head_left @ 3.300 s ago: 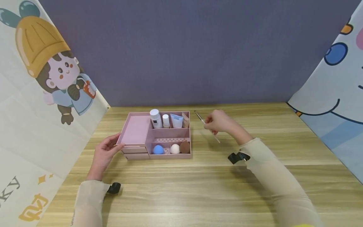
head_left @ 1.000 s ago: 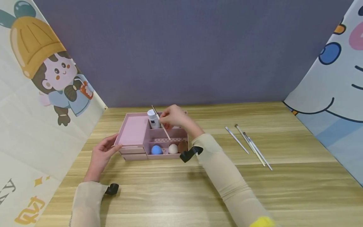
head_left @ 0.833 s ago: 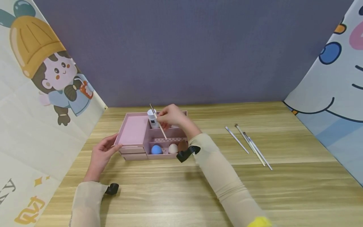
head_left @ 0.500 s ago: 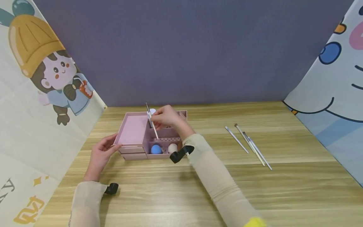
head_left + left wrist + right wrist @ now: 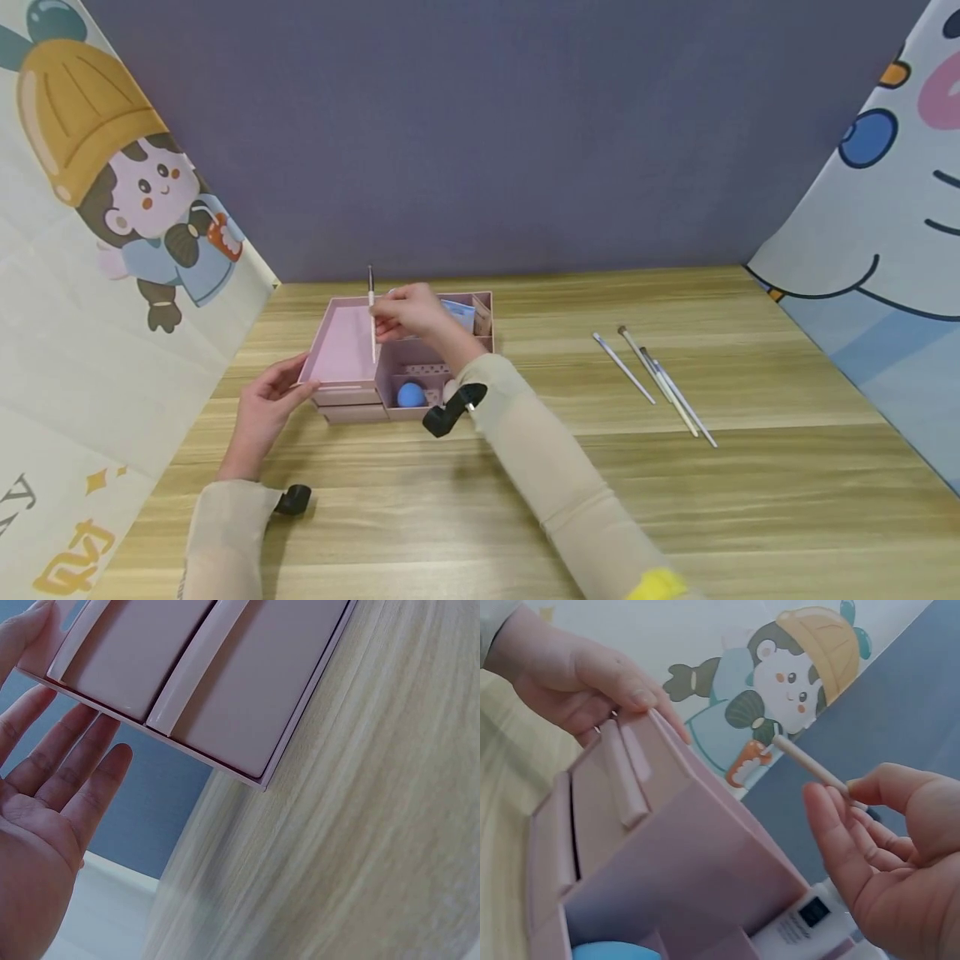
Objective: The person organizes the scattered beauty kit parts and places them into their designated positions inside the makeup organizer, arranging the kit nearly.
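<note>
My right hand [image 5: 412, 315] pinches a thin makeup brush [image 5: 371, 298] between thumb and fingers, its dark bristle end up and pale handle pointing down. In the head view the brush overlaps the flat top tray of a pink makeup organizer [image 5: 341, 342]. The right wrist view shows the pale handle [image 5: 810, 763] sticking out past the fingertips. My left hand [image 5: 264, 407] holds the organizer's front left corner, thumb at the front edge and fingers along the side. Two drawer fronts [image 5: 225, 690] show closed in the left wrist view.
The organizer holds a blue sponge [image 5: 411, 395], a white bottle [image 5: 802, 930] and a blue tube [image 5: 460, 312]; my right arm hides some compartments. Several brushes [image 5: 667, 390] lie on the wooden table to the right, one [image 5: 624, 368] apart. A grey-blue panel [image 5: 510, 150] stands behind.
My right hand has carried the brush left from the table's right side, across the compartments to the top tray, turning it more upright. The left hand stays at the corner.
</note>
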{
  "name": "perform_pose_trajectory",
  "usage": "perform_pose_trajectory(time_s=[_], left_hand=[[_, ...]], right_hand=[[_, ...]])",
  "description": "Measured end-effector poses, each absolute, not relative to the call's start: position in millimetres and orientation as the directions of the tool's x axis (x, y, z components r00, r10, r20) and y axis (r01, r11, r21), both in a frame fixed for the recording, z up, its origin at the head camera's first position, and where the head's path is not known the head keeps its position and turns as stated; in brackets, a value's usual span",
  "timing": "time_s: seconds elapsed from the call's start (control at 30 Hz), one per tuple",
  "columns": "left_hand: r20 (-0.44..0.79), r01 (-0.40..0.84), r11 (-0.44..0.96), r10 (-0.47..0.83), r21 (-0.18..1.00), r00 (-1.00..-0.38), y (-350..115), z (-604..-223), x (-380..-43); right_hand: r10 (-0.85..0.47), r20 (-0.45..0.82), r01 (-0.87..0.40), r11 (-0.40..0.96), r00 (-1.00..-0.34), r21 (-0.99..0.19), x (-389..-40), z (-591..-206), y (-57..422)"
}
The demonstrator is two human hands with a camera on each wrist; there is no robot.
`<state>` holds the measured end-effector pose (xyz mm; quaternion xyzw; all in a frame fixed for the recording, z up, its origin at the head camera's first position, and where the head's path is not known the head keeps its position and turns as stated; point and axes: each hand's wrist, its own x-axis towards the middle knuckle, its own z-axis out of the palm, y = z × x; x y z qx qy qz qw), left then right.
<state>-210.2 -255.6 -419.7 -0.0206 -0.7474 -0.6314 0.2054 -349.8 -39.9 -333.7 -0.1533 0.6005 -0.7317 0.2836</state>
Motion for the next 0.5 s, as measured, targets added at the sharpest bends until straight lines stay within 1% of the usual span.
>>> perform_pose_trajectory(time_s=[0.17, 0.5], left_hand=[[0.323, 0.276, 0.211, -0.235, 0.938, -0.917, -255, -419, -211], [0.33, 0.293, 0.178, -0.243, 0.94, -0.912, -254, -420, -210]], right_hand=[[-0.583, -0.134, 0.284, -0.174, -0.802, -0.943, -348, -337, -51], [-0.525, -0.147, 0.293, -0.206, -0.838, -0.934, -342, -333, -72]])
